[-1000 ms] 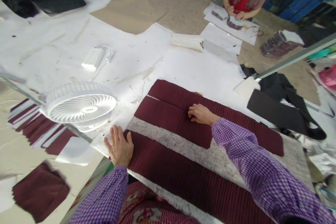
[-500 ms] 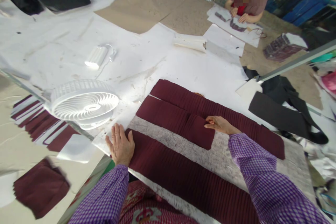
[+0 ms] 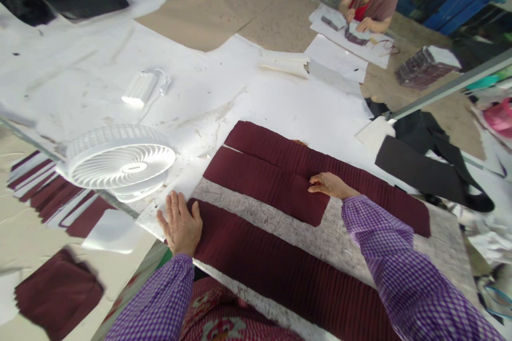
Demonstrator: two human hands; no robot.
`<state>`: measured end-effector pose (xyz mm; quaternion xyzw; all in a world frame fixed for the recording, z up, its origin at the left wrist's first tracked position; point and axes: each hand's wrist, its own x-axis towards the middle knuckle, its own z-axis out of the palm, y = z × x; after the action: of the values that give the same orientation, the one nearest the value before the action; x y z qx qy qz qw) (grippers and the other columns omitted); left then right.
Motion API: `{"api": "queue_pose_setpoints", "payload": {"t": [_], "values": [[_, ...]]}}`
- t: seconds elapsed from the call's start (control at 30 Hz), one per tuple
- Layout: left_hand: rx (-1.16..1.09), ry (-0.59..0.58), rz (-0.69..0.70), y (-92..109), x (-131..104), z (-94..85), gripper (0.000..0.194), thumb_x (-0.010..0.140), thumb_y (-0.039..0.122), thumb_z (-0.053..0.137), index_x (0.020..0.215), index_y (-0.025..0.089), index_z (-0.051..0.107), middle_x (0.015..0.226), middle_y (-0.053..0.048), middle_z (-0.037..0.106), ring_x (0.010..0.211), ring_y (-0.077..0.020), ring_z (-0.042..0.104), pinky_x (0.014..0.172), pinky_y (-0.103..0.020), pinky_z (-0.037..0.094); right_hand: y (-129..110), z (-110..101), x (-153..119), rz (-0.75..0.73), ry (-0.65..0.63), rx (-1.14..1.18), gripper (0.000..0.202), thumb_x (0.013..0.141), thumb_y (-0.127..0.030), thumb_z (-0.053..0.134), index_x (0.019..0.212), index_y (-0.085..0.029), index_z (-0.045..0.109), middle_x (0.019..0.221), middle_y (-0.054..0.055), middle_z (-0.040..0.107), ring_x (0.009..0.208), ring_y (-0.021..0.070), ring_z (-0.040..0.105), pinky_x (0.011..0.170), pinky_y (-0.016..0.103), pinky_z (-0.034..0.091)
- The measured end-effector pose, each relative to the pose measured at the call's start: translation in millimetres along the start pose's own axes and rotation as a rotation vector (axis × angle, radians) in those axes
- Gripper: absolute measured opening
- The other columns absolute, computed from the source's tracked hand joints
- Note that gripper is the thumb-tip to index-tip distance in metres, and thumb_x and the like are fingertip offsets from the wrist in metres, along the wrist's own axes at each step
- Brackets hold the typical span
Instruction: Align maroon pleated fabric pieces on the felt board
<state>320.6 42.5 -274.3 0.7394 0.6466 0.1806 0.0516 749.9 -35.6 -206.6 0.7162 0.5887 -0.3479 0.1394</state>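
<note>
My left hand (image 3: pixel 181 224) lies flat with its fingers spread, its thumb side against the left end of the near row of overlapping maroon fabric pieces (image 3: pixel 272 261). Over the shorter middle row of maroon fabric pieces (image 3: pixel 244 173), my right hand (image 3: pixel 330 185) is closed in a pinch at the top edge near the row's right end. Its fingertips touch the last fabric piece (image 3: pixel 306 205), which lies smooth and broad; the exact grip is partly hidden. Behind the right hand runs a far row of maroon pieces (image 3: pixel 380 192). All three rows rest on a grey, marked board (image 3: pixel 340 234).
A white fan (image 3: pixel 122 162) stands at the left, with a white power pack (image 3: pixel 140 89) behind it. Maroon and white strips (image 3: pixel 52 192) and a maroon stack (image 3: pixel 60 293) lie lower left. Black fabric (image 3: pixel 424 170) lies right, by a metal bar (image 3: pixel 452 85). A co-worker (image 3: pixel 374 0) sits beyond.
The creased end piece of the middle row now lies flatter, and my right fingertips have risen slightly off its surface. My left hand stays beside the near row. The whole view has shifted slightly.
</note>
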Motion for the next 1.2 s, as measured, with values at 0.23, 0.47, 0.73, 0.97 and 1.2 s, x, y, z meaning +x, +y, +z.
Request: {"api": "queue_pose_setpoints", "payload": {"t": [0.23,0.47,0.73,0.97,1.2], "values": [[0.012,0.009,0.001,0.1,0.2,0.6,0.054,0.093,0.037,0.04,0.139,0.008,0.038,0.146,-0.02,0.039,0.139,-0.0289,0.029,0.115,-0.054,0.015,-10.4,1.4,-1.6,0.109,0.032,-0.145,0.027,0.089,-0.042,0.057,0.092,-0.015,0.063,0.084,0.001,0.064,0.076,0.0154,0.061,0.074,0.035,0.05],[-0.001,0.017,0.002,-1.0,-0.2,1.2,0.054,0.093,0.037,0.041,0.139,0.009,0.038,0.147,-0.02,0.039,0.139,-0.0296,0.03,0.114,-0.054,0.015,-19.6,7.9,-14.5,0.354,0.149,-0.166,0.044,0.082,-0.058,0.058,0.097,-0.016,0.062,0.089,0.009,0.067,0.084,0.0254,0.064,0.067,0.035,0.045],[-0.001,0.024,-0.002,-0.5,-0.2,1.4,0.054,0.093,0.037,0.041,0.139,0.009,0.038,0.146,-0.02,0.039,0.139,-0.0296,0.03,0.114,-0.055,0.016,-29.0,38.1,-26.5,0.492,0.376,-0.069,0.038,0.082,-0.054,0.059,0.098,-0.02,0.059,0.082,0.01,0.07,0.077,0.0284,0.066,0.055,0.029,0.032],[-0.012,0.02,-0.004,-0.3,-0.2,1.1,0.055,0.093,0.037,0.041,0.14,0.009,0.037,0.146,-0.02,0.039,0.139,-0.0296,0.03,0.114,-0.055,0.016,-30.8,66.0,-30.0,0.366,0.604,0.012,0.019,0.086,-0.04,0.057,0.09,-0.022,0.061,0.09,0.005,0.067,0.08,0.0217,0.063,0.057,0.027,0.034],[-0.022,0.012,-0.005,-1.1,-0.3,1.1,0.055,0.093,0.037,0.041,0.141,0.01,0.036,0.147,-0.02,0.038,0.139,-0.0296,0.029,0.114,-0.056,0.015,-29.4,82.5,-29.3,0.194,0.728,0.072,0.019,0.091,-0.034,0.045,0.087,-0.02,0.057,0.088,0.006,0.063,0.078,0.0209,0.06,0.062,0.029,0.04]]}}
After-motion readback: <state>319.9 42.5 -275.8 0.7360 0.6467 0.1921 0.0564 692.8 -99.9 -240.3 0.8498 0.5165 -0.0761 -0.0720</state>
